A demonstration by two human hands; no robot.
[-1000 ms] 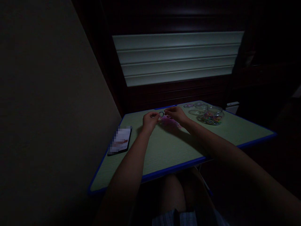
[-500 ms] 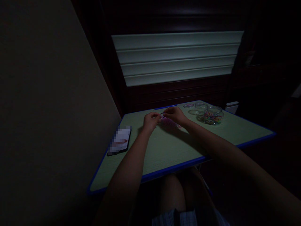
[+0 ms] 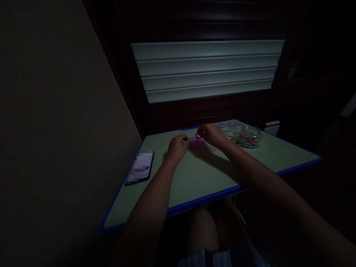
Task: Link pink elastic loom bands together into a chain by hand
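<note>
My right hand (image 3: pixel 210 134) holds a small dark elastic band (image 3: pixel 197 135) between thumb and fingertips, above the green table. My left hand (image 3: pixel 177 147) pinches at the left end of a pink, fluffy-looking bundle (image 3: pixel 201 145). The bundle trails to the right across the tabletop, under my right hand. What exactly it is, and how its gripped end looks, is too dark and small to make out.
A clear jar (image 3: pixel 250 138) of colourful bands stands to the right, beside another clear container (image 3: pixel 236 128). A phone (image 3: pixel 140 167) lies at the left edge. The table (image 3: pixel 200 181) has a blue rim (image 3: pixel 204 202); a wall rises on the left.
My right hand has drawn slightly up and right, apart from my left, and the dark elastic band now shows in it. More of the pink bundle is visible between the hands.
</note>
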